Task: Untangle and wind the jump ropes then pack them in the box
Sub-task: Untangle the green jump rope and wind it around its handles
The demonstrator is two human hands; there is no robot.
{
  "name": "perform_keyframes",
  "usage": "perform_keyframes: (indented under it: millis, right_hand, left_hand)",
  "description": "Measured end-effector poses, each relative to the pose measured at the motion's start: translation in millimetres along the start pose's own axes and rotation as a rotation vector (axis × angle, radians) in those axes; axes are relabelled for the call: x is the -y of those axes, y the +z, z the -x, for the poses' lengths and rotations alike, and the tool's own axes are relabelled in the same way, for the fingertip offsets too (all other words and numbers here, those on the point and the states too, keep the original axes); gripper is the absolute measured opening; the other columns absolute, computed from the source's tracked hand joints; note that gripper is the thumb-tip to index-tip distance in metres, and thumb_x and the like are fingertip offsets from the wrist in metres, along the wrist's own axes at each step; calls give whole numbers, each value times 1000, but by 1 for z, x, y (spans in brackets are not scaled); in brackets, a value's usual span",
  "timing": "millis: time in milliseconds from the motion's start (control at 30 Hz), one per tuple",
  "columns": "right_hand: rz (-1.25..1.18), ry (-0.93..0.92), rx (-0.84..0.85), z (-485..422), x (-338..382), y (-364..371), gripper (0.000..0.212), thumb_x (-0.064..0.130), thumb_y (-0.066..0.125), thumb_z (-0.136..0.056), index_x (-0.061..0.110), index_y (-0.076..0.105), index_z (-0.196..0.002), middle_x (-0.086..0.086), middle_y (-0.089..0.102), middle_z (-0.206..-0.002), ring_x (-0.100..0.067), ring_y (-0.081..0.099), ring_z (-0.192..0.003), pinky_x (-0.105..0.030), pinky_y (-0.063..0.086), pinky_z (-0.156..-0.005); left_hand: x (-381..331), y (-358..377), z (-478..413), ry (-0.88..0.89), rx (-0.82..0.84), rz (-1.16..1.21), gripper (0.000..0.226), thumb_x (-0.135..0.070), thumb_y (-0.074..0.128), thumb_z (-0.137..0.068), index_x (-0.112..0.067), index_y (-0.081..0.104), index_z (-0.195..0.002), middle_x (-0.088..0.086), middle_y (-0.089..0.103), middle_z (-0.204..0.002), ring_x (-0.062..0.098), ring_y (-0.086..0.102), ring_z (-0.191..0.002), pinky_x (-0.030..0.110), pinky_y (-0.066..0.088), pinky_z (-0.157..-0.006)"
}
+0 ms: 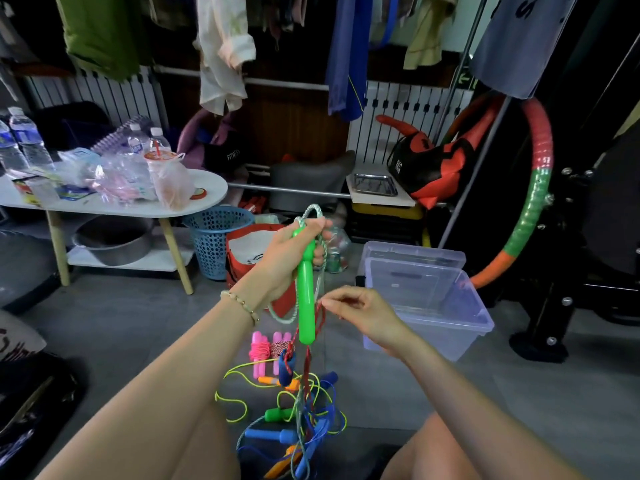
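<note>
Left hand (287, 261) — fingers clenched round a glossy green jump-rope handle (307, 306); right hand (363, 317) — fingers pinching a thin red cord (320, 323).

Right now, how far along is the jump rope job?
Done: two wound ropes with pink handles lie on the floor. In hand: the left hand grips a green plastic handle; the right hand pinches a red cord. Left: the tangled pile of coloured ropes, and packing; the clear plastic box shows no rope.
</note>
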State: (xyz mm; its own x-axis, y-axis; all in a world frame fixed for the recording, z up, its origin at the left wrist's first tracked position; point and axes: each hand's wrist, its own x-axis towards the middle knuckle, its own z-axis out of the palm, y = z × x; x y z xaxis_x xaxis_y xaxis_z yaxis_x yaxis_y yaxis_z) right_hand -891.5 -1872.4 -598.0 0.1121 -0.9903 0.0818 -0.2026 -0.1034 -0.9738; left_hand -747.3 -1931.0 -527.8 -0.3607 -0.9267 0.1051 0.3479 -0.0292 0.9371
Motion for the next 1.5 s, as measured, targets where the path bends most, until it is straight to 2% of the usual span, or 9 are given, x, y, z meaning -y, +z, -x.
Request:
perform_keyframes:
  millis: [133, 333, 500, 633, 833, 1000, 1300, 1400, 1500]
  right_hand:
    - [-77, -63, 5, -12, 10, 1, 24, 19, 70, -83, 23, 63, -106, 4, 65, -106, -7, 60, -97, -25, 48, -91]
    - [3, -55, -95, -22, 13, 2, 12, 11, 65, -87, 21, 60, -92, 1, 59, -78, -4, 54, -64, -15, 44, -60]
    - [-11, -90, -239, -23, 23, -7, 17, 7, 67, -84, 16, 64, -69, 4, 60, -60, 0, 53, -54, -11, 41, -56]
    - [-191, -32, -349, -29, 35, -13, 21, 15, 67, -85, 14, 61, -65, 6, 60, -53, -5, 55, -53, -16, 48, -57]
    - [-283, 36, -324, -27, 30, -16, 17, 19, 63, -88, 13, 60, -72, 3, 62, -65, -7, 61, -65, -20, 54, -68]
    - [-79, 138, -127, -13, 3, -17, 13, 28, 60, -89, 18, 67, -95, 5, 69, -93, -6, 62, -90, -21, 47, -85]
    - [-238, 132, -162, -11, 2, -9, 17, -1, 54, -90, 13, 60, -96, -3, 66, -69, -12, 62, -55, -19, 51, -60]
    - [-151, 137, -100, -10, 5, -7, 28, -1, 48, -91, 18, 62, -107, -5, 66, -71, -15, 66, -60, -22, 54, -65]
    - [-62, 128, -15, -8, 5, -6, 5, 16, 58, -92, 12, 56, -92, -7, 66, -74, -15, 66, -67, -19, 51, -66]
  left_hand:
    - [-6, 6, -7, -2, 41, -40, 15, -17, 51, -97, -8, 62, -92, -6, 62, -65, 6, 45, -46, 17, 40, -43]
    - [-14, 9, -14, -78, 93, 6, 17, -17, 49, -97, -6, 61, -94, -2, 55, -69, 4, 41, -43, 15, 35, -40]
    - [9, -15, -14, -56, 30, -208, 20, -20, 55, -94, -10, 64, -109, 5, 66, -102, 5, 46, -46, 16, 41, -45]
    - [49, -24, 7, -103, 172, -525, 25, -17, 61, -91, -11, 63, -115, -3, 61, -68, 5, 50, -45, 17, 43, -47]
    - [60, -16, 16, 17, 124, -551, 9, -13, 69, -85, -5, 65, -84, -4, 54, -49, 5, 46, -41, 16, 41, -46]
    - [56, -17, 7, -28, 17, -391, 12, -17, 68, -86, -12, 63, -76, -2, 50, -46, 9, 44, -39, 17, 40, -43]
    - [54, -15, 1, -55, -99, -279, 16, -22, 64, -89, -7, 64, -83, -12, 56, -49, 4, 47, -44, 15, 42, -44]
    - [57, -12, 1, -38, -125, -249, 15, -21, 66, -88, -8, 63, -80, -2, 58, -59, 5, 48, -45, 17, 43, -44]
    - [57, -13, -1, -48, -170, -196, 14, -20, 66, -88, -11, 64, -77, 11, 61, -79, 5, 48, -45, 17, 44, -44]
